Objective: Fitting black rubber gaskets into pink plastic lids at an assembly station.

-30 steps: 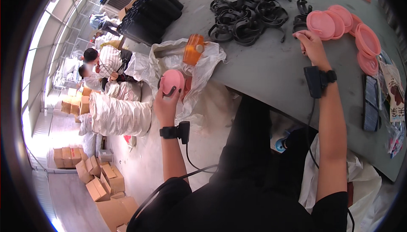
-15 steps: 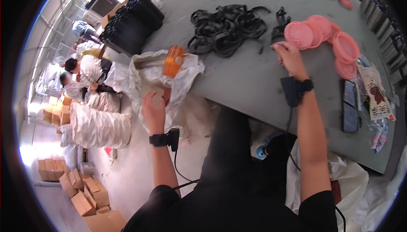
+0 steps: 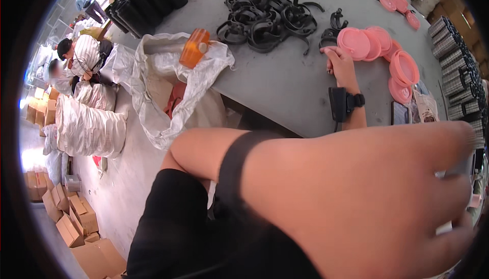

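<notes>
My left hand [image 3: 367, 197] is raised close to the camera, its back filling the lower right. Its fingers are blurred and bent away at the right side, so I cannot see what they do. Over the table, my right hand [image 3: 341, 65] has its fingers curled in beside a black curved plastic piece [image 3: 329, 36]. Whatever its fingertips hold, if anything, is hidden. Just right of that hand lie several round pink plastic lids [image 3: 354, 43], overlapping in a curved row. Left of it is a tangled pile of black curved plastic pieces [image 3: 267, 21].
A white woven sack [image 3: 147, 70] gapes at the table's left edge, with reddish-brown pieces [image 3: 175, 98] inside and an orange translucent container [image 3: 194, 48] on its rim. Black cylinders [image 3: 147, 4] stand behind. Two people [image 3: 84, 57] sit at left beside sacks and cardboard boxes [image 3: 76, 218].
My left hand has swung up from beside the sack, across my body toward the camera. My right hand stays by the pink lids. The view has shifted slightly.
</notes>
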Tool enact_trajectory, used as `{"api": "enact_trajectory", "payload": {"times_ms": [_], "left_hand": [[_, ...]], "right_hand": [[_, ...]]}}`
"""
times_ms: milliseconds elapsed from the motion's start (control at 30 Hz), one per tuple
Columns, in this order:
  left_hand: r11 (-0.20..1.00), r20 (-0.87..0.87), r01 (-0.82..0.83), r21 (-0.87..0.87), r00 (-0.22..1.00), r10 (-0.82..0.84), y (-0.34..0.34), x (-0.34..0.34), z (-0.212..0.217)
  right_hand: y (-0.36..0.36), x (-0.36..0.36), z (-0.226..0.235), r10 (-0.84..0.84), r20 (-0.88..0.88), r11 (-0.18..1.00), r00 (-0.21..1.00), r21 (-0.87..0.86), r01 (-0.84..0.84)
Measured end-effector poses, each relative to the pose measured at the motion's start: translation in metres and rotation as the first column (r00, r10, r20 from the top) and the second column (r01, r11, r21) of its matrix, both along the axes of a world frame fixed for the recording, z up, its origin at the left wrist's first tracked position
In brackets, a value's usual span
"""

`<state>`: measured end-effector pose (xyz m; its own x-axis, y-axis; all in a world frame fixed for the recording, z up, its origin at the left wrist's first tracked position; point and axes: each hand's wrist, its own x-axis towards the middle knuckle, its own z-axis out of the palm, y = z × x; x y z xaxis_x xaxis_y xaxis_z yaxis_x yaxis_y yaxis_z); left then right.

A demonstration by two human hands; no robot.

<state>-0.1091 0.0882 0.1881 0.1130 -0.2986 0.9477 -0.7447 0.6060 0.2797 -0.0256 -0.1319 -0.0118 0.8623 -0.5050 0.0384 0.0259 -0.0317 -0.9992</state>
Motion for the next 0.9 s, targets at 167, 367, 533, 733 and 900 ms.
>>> {"api": "enact_trajectory", "payload": {"times_ms": [167, 367, 533, 733, 900], "left_hand": [[0.995, 0.012, -0.064, 0.083, 0.998, 0.063, 0.027, 0.012, -0.002], [0.977, 0.068, -0.139, 0.16, 0.989, 0.129, 0.054, 0.03, -0.006], [0.975, 0.021, -0.155, 0.159, 0.988, 0.153, 0.043, 0.075, -0.046], [0.953, -0.671, -0.01, 0.303, 0.708, 0.221, 0.022, 0.123, -0.147], [0.91, -0.794, 0.038, 0.412, 0.504, 0.338, 0.012, 0.144, -0.211]], "right_hand": [[0.007, 0.005, 0.004, 0.06, -0.004, 0.998, 0.998, 0.036, -0.059], [0.007, -0.001, 0.012, -0.056, 0.066, 0.996, 0.996, 0.073, 0.051], [-0.004, -0.011, 0.018, -0.524, 0.405, 0.351, 0.749, -0.699, 0.623], [-0.032, -0.018, -0.005, -0.524, 0.192, 0.33, 0.83, -0.853, 0.405], [-0.021, -0.018, 0.004, -0.519, 0.18, 0.472, 0.836, -0.754, 0.456]]}}
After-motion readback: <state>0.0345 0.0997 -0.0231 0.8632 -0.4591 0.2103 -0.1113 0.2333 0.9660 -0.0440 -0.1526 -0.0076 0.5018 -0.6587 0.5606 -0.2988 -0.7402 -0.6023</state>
